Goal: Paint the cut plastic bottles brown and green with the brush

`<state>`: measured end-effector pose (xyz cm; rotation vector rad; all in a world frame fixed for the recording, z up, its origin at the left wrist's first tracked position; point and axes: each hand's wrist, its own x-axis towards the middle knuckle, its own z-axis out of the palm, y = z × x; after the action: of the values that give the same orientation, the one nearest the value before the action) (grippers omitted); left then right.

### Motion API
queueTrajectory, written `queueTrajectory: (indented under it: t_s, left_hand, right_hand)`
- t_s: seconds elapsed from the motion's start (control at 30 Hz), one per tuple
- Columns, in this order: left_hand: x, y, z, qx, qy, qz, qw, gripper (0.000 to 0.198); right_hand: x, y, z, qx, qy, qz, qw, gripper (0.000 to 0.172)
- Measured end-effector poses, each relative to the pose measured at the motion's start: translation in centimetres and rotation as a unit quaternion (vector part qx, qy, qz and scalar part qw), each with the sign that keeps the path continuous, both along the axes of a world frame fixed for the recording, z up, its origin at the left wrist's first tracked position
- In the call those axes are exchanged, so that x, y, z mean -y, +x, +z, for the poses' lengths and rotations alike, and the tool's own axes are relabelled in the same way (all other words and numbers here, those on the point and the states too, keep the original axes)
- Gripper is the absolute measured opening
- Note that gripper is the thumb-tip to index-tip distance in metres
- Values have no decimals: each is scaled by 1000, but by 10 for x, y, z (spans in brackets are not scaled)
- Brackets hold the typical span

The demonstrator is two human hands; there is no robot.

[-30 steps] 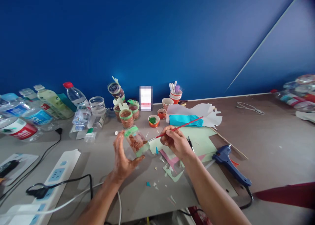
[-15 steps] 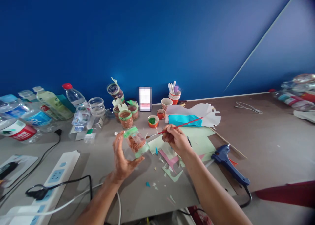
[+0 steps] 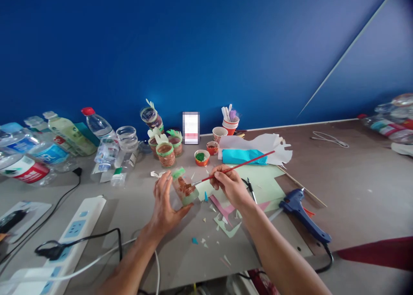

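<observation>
As my left hand (image 3: 165,210) clamps the jar (image 3: 185,191) between thumb and fingers above the worktop (image 3: 176,252), the jar leans, its bright green end up and left. My right fingers pinch the brush (image 3: 250,160), whose red handle slants up rightward, bristles aimed down-left at the jar. One cup (image 3: 202,162) holds green paint (image 3: 200,157). The jar is see-through, patchily brown, and pale green at its lower end.

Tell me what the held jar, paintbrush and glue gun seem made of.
Jar: probably clear plastic, see-through around the brown paint. Paintbrush: smooth red handle, perhaps painted wood; plastic possible. Glue gun: likely moulded plastic, evenly dark blue with rounded edges.
</observation>
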<state>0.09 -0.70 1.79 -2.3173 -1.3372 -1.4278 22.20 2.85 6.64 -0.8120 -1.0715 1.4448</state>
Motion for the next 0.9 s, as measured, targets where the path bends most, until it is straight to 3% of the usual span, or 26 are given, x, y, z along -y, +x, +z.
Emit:
queueTrajectory:
  t_s: [0.13, 0.3, 0.5, 0.67, 0.9]
  left_hand:
    - [1, 0, 2, 11, 3, -1, 1000, 97]
    - [2, 1, 6, 17, 19, -2, 1000, 96]
    - [5, 0, 8, 75, 24, -25, 997, 100]
    - [5, -2, 3, 110, 22, -56, 992, 104]
    - [4, -3, 0, 125, 7, -68, 990, 105]
  right_hand:
    - [-4, 3, 1, -9, -13, -41, 999, 13]
    - [-1, 0, 2, -43, -39, 30, 998, 18]
    - [-8, 4, -4, -89, -47, 15, 995, 15]
    - [-8, 2, -8, -148, -54, 65, 985, 13]
    - [-12, 3, -8, -177, -70, 30, 981, 13]
